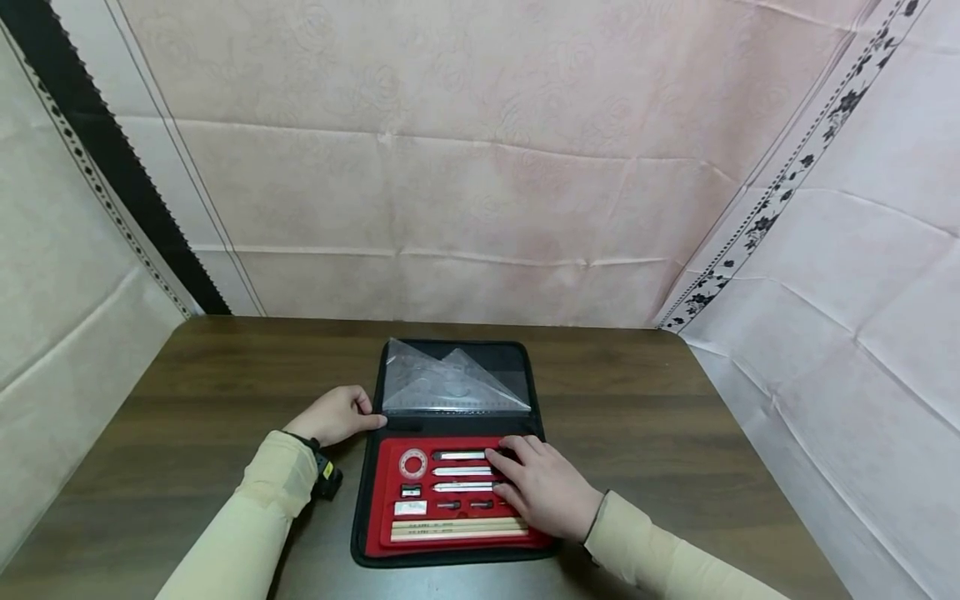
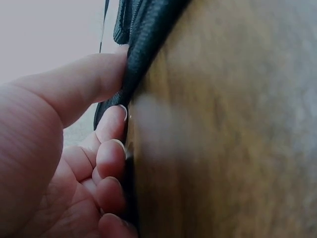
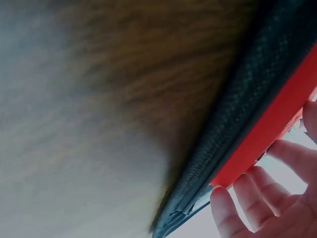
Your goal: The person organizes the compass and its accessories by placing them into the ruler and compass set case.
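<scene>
A black zip case lies unfolded on the table, holding a drawing set. At the fold on its left side, my left hand pinches the edge; in the left wrist view the thumb and index finger meet the black case edge. My right hand rests on the right part of the red tray, fingers spread, covering some tool ends. In the right wrist view the fingertips touch the red tray. Clear set squares lie on the far flap.
The tray holds a white ring, several silver tools, a white eraser-like block and pencils. The wooden table extends around the case. Pale patterned cloth hangs behind and at both sides.
</scene>
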`<state>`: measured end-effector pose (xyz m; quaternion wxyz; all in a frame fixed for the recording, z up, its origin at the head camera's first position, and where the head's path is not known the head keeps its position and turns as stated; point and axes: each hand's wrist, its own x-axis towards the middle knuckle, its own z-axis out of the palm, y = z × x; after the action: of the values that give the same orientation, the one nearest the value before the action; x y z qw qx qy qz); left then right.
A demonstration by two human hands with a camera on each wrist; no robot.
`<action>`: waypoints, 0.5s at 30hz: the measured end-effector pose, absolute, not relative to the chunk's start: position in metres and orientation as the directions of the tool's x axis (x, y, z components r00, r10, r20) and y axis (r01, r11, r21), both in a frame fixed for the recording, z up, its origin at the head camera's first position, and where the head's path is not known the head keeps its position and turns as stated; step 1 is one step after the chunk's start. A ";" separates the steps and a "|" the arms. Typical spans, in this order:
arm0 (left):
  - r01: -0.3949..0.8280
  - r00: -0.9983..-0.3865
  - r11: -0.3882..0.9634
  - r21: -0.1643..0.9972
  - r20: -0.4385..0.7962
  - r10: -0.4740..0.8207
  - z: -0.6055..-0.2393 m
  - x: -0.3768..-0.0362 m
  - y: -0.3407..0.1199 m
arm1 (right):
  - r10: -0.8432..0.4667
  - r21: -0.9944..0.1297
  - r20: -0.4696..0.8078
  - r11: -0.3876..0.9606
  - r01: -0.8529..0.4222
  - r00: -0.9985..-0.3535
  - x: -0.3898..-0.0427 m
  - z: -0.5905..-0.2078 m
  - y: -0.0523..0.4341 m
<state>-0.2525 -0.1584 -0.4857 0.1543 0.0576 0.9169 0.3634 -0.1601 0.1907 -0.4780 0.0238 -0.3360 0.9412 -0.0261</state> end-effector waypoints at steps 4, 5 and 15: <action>-0.005 -0.946 0.729 0.684 -0.240 0.219 -0.484 -0.252 -0.157 | -0.630 -0.064 -0.029 0.776 -0.628 -0.776 -0.161 -0.477 0.191; -0.005 -0.946 0.729 0.684 -0.240 0.219 -0.484 -0.252 -0.157 | -0.628 -0.066 -0.031 0.777 -0.626 -0.777 -0.161 -0.477 0.191; -0.011 -0.947 0.736 0.677 -0.243 0.210 -0.488 -0.253 -0.158 | -0.627 -0.118 -0.026 0.776 -0.620 -0.779 -0.163 -0.478 0.192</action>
<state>-0.2528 -0.1577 -0.4883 0.1536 0.0543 0.9189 0.3594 -0.1635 0.1924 -0.4779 0.0319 -0.3309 0.9417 -0.0512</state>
